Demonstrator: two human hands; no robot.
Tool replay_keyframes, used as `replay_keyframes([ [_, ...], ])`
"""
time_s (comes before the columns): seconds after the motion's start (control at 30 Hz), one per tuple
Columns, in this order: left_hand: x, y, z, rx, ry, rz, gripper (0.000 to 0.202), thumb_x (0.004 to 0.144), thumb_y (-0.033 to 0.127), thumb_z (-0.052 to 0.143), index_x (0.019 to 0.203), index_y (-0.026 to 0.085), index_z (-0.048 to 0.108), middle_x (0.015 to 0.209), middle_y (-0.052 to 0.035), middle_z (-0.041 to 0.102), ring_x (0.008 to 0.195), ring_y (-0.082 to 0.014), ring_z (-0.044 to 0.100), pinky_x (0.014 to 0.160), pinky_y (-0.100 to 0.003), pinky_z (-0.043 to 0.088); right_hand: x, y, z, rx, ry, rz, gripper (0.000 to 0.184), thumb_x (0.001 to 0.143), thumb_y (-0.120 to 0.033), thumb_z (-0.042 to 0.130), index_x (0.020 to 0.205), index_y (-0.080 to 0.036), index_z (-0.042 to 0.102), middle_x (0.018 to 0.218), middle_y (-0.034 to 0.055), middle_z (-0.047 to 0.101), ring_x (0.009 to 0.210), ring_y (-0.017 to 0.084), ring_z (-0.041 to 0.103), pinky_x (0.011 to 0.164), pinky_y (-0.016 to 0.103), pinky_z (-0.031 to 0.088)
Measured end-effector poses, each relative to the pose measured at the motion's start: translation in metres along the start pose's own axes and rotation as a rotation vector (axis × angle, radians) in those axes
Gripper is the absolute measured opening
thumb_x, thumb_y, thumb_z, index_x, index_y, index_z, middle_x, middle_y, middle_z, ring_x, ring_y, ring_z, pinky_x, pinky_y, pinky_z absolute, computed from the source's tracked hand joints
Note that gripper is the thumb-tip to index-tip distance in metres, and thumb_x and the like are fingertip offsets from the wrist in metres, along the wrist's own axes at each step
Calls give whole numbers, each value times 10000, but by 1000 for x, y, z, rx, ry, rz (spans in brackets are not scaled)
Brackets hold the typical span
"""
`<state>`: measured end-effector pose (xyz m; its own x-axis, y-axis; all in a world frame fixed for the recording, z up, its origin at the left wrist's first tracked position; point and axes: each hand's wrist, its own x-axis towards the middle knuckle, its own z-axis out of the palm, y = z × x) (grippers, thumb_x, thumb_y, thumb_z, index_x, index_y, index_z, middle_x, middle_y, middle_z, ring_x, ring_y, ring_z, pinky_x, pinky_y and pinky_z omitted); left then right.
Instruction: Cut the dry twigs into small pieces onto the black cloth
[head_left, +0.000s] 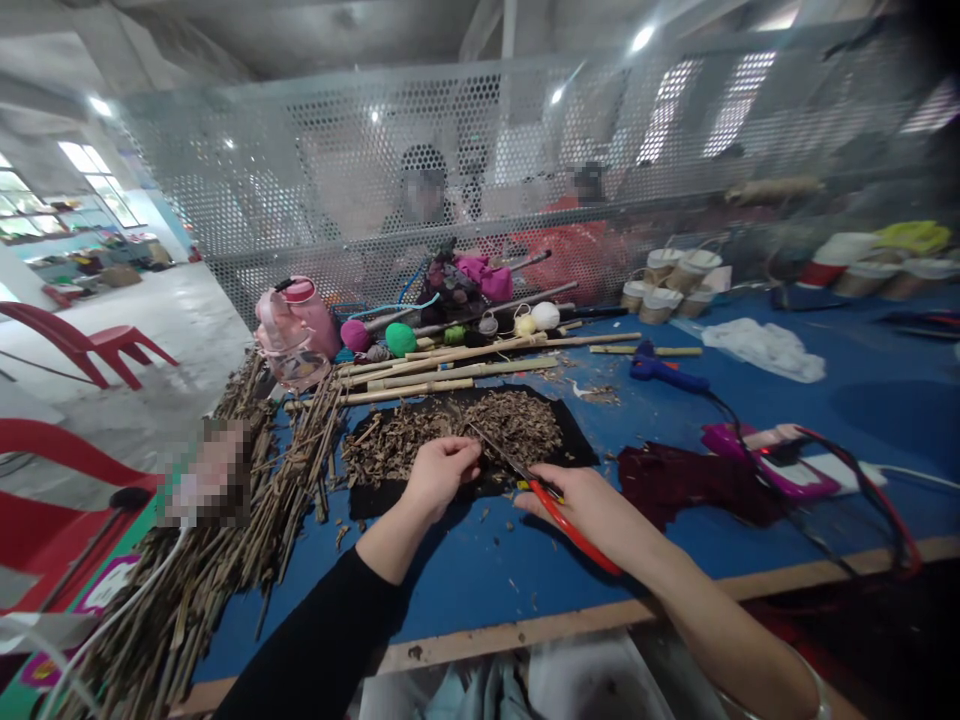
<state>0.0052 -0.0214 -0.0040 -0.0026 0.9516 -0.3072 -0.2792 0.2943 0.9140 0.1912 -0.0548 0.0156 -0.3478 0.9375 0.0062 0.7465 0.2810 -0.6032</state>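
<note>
My left hand (442, 472) is closed in a pinch over a heap of dry brown plant bits (517, 415). What its fingertips hold, if anything, is too small to make out. In my right hand (581, 500) are red-handled snips (574, 535), their narrow blades pointing up and left, with the tips close to the left fingertips. The heap lies on a black cloth (577, 435) in front of me. Left of the cloth is a large pile of thin dry stalks (247, 510).
Behind the heap lie bamboo sticks (450, 370), yarn balls (401, 340) and a pink bottle (319, 315). A blue glue gun (667, 370), dark red cloth (690, 485) and cables are on the right of the blue table (465, 590). A perforated metal screen (337, 170) stands behind.
</note>
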Motion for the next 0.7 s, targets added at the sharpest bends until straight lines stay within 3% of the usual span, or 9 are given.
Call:
replay_keyframes([
  [0.2,-1,6,0,-198,29,-35,88,664,70,681,731,78,624,599,-7,592,492,-39,549,542,-146,482,-7,-1,-4,-7,8,83,384,777,-516,516,1021,-222,556,740,33,665,647,200,606,561,253,385],
  [0.33,-2,9,1,-328,39,-39,172,684,18,639,815,107,573,644,-14,619,542,-52,594,555,-134,498,-11,-9,-7,-71,-6,75,454,741,-574,538,1050,-241,520,839,45,658,709,203,605,585,253,384],
  [0.5,-6,8,4,-324,-25,-17,255,661,34,667,833,138,510,633,3,619,546,-66,610,524,-130,493,-9,-15,-2,-82,9,59,464,722,-576,562,1040,-241,527,807,40,659,715,200,609,594,248,388],
  [0.7,-8,7,5,-308,-50,13,312,627,46,704,806,142,467,596,10,616,527,-76,606,520,-147,489,-1,-6,7,-86,42,59,475,750,-549,529,1095,-224,564,742,44,682,663,207,620,573,257,403],
])
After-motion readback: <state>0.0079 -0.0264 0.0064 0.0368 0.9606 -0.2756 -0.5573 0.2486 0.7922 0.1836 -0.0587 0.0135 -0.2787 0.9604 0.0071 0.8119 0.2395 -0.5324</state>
